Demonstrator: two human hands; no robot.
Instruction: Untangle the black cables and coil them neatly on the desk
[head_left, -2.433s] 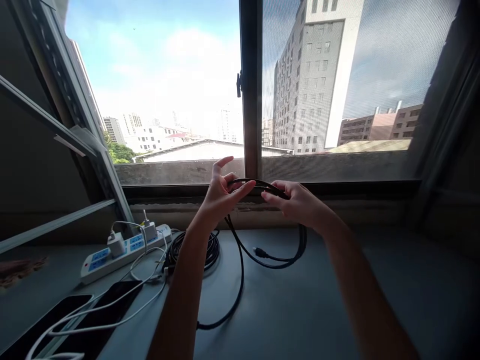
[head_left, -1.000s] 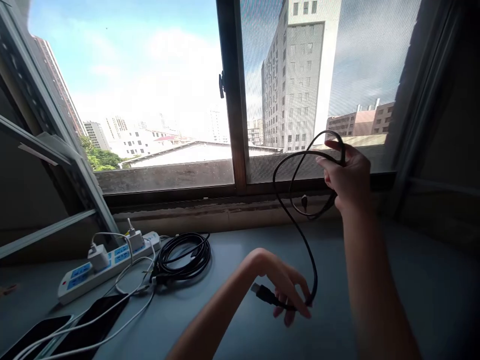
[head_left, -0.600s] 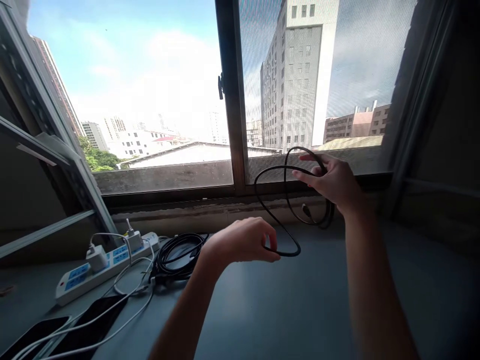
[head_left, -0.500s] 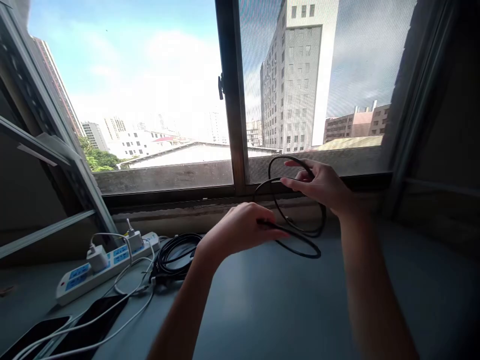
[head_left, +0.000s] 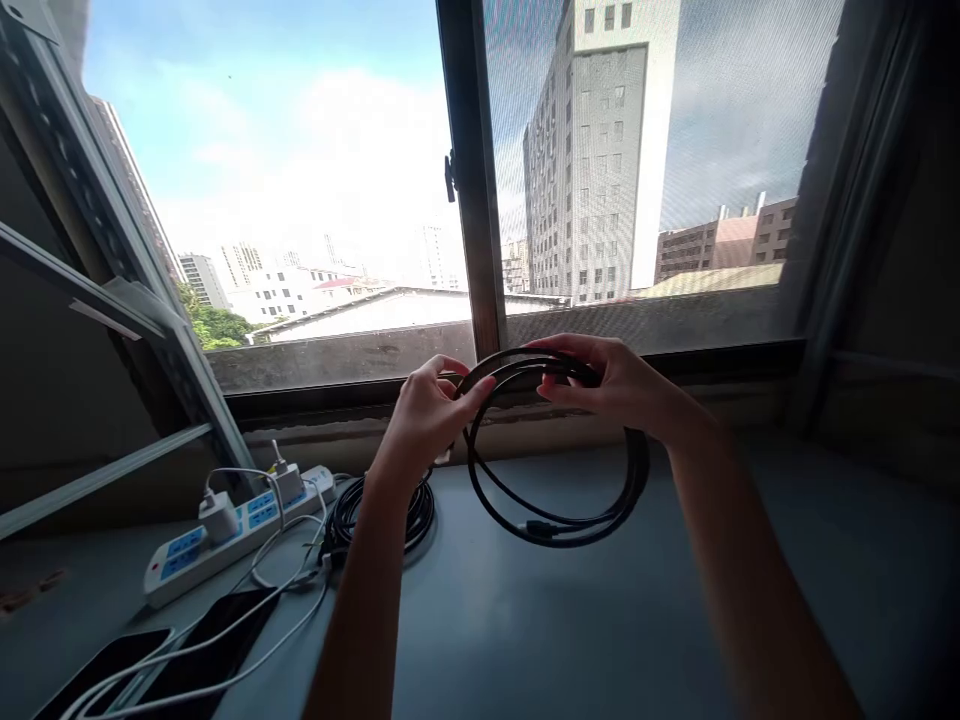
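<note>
Head: desk space (head_left: 847,540) right of looped cable (head_left: 638,470)

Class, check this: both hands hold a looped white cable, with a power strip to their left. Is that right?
Not quite: the head view shows the looped cable is black, not white. The left hand and right hand do hold it, and the power strip does lie to their left.

"What's being held there?"
"A black cable (head_left: 638,470), wound in loops. The left hand (head_left: 431,405) pinches its upper left, the right hand (head_left: 615,385) its upper right."
"Its plug?"
"One connector (head_left: 541,528) shows low in the loops."
"And on the tabletop (head_left: 525,640)?"
"A second coil (head_left: 421,515), partly behind the left forearm (head_left: 367,570), near a white power strip (head_left: 240,527)."
</note>
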